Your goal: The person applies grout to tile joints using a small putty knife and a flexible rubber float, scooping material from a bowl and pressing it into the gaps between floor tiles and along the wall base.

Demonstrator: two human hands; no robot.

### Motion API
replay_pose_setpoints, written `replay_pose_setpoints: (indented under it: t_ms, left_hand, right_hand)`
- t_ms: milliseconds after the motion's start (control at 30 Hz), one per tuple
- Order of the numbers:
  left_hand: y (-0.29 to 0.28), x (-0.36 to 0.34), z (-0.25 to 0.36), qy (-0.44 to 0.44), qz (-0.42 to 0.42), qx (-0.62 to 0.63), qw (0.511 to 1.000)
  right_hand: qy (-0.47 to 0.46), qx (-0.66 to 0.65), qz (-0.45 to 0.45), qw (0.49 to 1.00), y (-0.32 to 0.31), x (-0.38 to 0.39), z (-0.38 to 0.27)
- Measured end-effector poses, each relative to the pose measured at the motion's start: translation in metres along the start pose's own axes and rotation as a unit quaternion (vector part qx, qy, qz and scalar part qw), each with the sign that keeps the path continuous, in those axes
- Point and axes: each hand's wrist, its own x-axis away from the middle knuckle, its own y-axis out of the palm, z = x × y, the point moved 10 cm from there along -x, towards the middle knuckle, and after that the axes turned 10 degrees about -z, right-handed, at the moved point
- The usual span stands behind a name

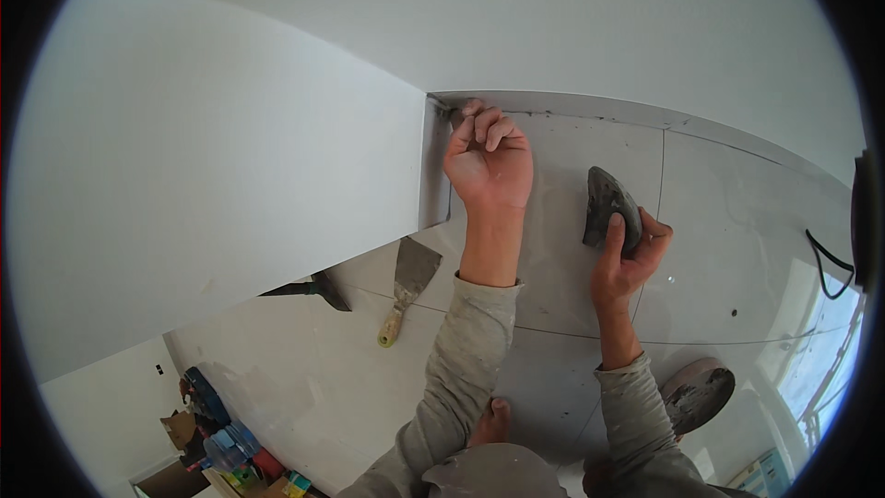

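Note:
My left hand (pixel 489 161) is turned palm up at the inside corner of the wall, next to the grey skirting (pixel 572 103). Its fingers are curled, with the thumb and index finger close together at the corner; what they may pinch is hidden. In my right hand (pixel 630 263) is a small dark curved bowl (pixel 610 203), smeared with grey residue and tipped on its side above the floor tiles. The thumb presses on its near side. Left of my left forearm, a putty knife (pixel 412 278) with a yellowish handle lies on the tiles.
A dark-headed tool (pixel 327 290) pokes out from behind the white wall panel (pixel 249 157). By my right forearm stands a round tub (pixel 705 392) with grey residue. Black cable (pixel 825 267) loops at far right. Bottles (pixel 230 447) and boxes are piled at lower left.

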Motion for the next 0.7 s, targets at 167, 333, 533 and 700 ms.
replay_pose_setpoints:
  t_ms: [167,333,533,700]
  left_hand:
    - [0.0,0.0,0.002,0.049,0.028,-0.106,0.993]
    - [0.008,0.012,0.002,0.067,0.051,-0.264,0.961]
    - [0.01,0.041,0.005,0.062,0.054,-0.467,0.881]
    - [-0.014,0.041,0.01,0.042,0.135,-0.455,0.879]
  right_hand:
    - [0.006,0.041,0.004,0.999,-0.002,0.002,0.001]
    - [0.021,0.001,0.003,1.0,0.001,0.0,0.0]
    - [0.013,0.032,-0.006,0.999,0.0,0.0,0.0]
    - [0.012,0.034,-0.008,0.999,0.001,0.001,0.0]
